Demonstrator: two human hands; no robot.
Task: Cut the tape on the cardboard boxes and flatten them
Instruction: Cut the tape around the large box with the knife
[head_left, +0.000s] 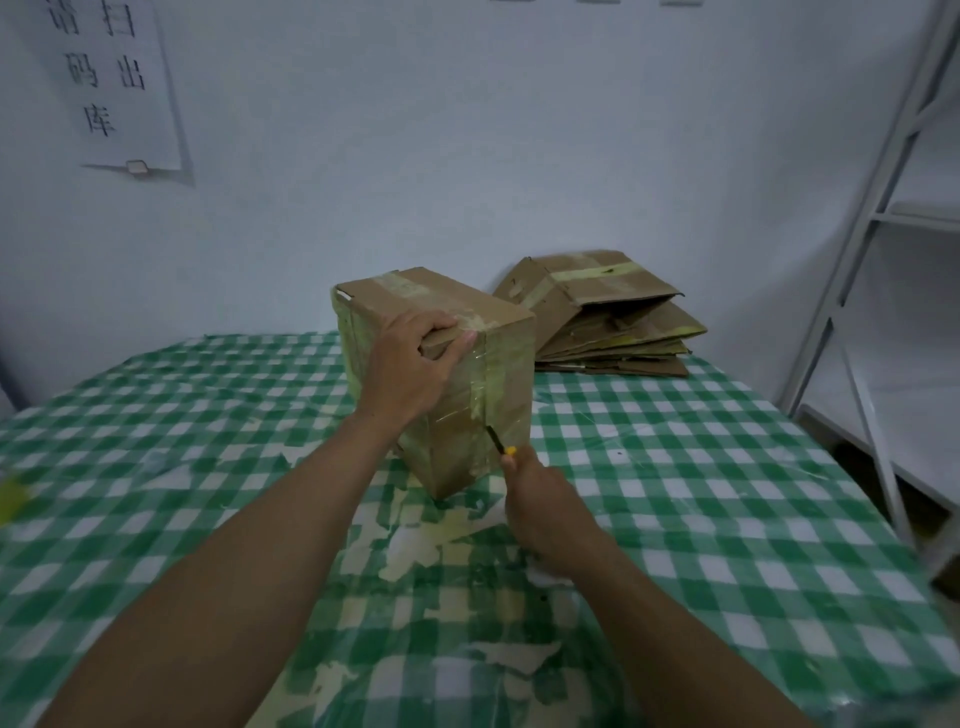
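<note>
Head view | box (467, 301) gripped at top edge by curled left hand (410, 366) | cutter (500, 443) clamped in right hand (543, 506), blade low on tape seam (485, 382) running upward.

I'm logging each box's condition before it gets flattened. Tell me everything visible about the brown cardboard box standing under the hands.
The brown cardboard box stands unflattened on the green-checked tablecloth, one corner toward the camera. Yellowish and clear tape runs across its top and down the near face; the cardboard looks worn. The left hand grips its top near edge, and the right hand holds a yellow-tipped cutter with the dark blade against the tape strip low on that face.
</note>
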